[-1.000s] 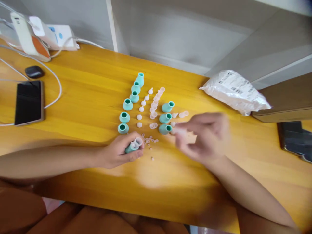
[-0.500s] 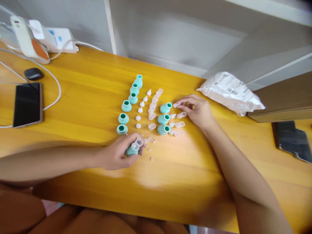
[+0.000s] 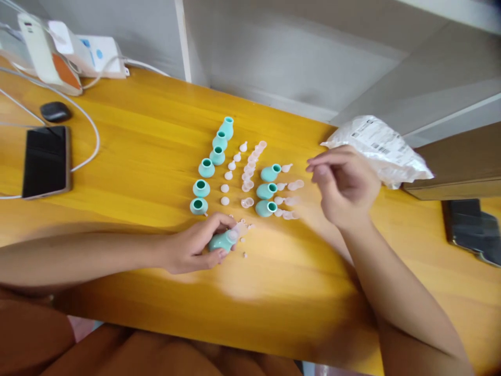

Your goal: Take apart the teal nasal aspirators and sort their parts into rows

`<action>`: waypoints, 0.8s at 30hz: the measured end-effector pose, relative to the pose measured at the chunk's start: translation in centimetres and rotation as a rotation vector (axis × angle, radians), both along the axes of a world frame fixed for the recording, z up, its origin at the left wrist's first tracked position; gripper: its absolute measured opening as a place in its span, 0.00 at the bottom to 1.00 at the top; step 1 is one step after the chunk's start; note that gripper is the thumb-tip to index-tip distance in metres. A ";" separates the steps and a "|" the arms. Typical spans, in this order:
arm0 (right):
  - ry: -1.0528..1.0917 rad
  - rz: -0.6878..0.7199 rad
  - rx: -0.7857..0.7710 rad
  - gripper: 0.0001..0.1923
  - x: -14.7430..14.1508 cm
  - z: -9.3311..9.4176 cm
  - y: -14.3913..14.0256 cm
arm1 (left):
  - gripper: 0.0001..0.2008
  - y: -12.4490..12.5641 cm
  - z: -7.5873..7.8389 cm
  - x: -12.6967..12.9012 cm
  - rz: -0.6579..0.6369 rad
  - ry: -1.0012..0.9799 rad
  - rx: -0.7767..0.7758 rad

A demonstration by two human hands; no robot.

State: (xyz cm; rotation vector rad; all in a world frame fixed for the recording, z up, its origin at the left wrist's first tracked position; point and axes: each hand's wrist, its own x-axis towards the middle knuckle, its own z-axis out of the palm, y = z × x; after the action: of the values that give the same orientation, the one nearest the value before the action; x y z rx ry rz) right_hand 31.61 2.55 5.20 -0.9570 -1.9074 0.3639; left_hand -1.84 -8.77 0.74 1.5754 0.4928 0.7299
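My left hand (image 3: 191, 248) rests on the yellow wooden table (image 3: 136, 130) and grips a teal rubber bulb (image 3: 221, 241) with a clear tip on its end. My right hand (image 3: 344, 185) hovers above the table with fingers loosely curled and nothing visible in them, just right of three teal bulbs (image 3: 266, 190) lying on their sides. Small clear pieces (image 3: 287, 167) lie beside those bulbs. Further left stands a curved row of several upright teal bulbs (image 3: 206, 168), then white tips (image 3: 224, 188) and clear caps (image 3: 248, 169). Tiny rings (image 3: 245, 255) are scattered by my left fingers.
A dark phone (image 3: 46, 162) with a white cable (image 3: 92, 130), a black earbud case (image 3: 55, 111) and a white and orange device (image 3: 47, 52) sit at the left. A crumpled plastic bag (image 3: 378, 149) lies at the back right, another dark phone (image 3: 472, 230) at the right edge.
My right hand set a small clear piece beside the top lying bulb, then lifted away to the right. My left hand turned its bulb to lie flatter.
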 end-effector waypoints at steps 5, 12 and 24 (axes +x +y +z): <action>-0.380 0.570 -0.014 0.26 -4.4 2.0 -5.9 | 0.23 0.2 0.2 0.2 0.025 0.032 0.020; -0.312 0.682 -0.044 0.18 -5.9 0.8 -8.6 | 0.25 -0.1 0.2 0.5 -0.037 -0.052 -0.093; 0.127 0.928 -0.461 0.15 -6.3 -0.1 -8.3 | 0.18 -0.4 0.4 0.0 -0.173 -0.072 0.117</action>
State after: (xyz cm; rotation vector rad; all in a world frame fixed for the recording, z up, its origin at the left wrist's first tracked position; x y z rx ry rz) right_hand 25.36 -5.77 5.14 -0.2333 -2.0848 1.4101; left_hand -1.85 -9.13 1.10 1.6716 0.2607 0.6898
